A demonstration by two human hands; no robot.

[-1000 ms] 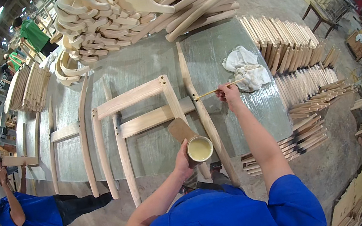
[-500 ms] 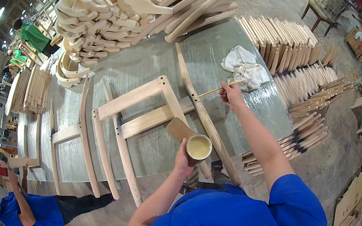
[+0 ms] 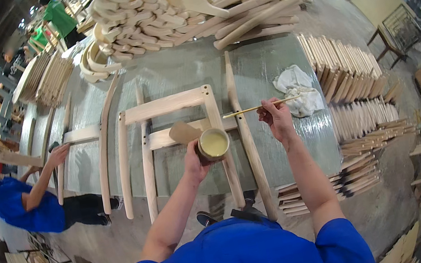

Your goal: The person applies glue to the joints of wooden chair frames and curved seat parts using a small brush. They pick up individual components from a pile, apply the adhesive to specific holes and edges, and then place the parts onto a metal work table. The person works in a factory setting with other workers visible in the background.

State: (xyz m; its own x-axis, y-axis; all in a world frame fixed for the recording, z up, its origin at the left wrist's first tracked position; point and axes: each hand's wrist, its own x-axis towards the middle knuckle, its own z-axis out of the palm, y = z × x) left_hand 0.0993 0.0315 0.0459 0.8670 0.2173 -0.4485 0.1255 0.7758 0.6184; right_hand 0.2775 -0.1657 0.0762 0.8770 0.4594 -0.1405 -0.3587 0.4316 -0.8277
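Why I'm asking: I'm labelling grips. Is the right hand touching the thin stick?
Touching: in the head view, the right hand grips the thin stick, which shows on both sides of it.

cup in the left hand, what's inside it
The cup held in the left hand contains a pale yellowish liquid. That covers the cup's bottom, so its depth cannot be seen.

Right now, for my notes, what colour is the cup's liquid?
The liquid is pale yellow, clearest in head view.
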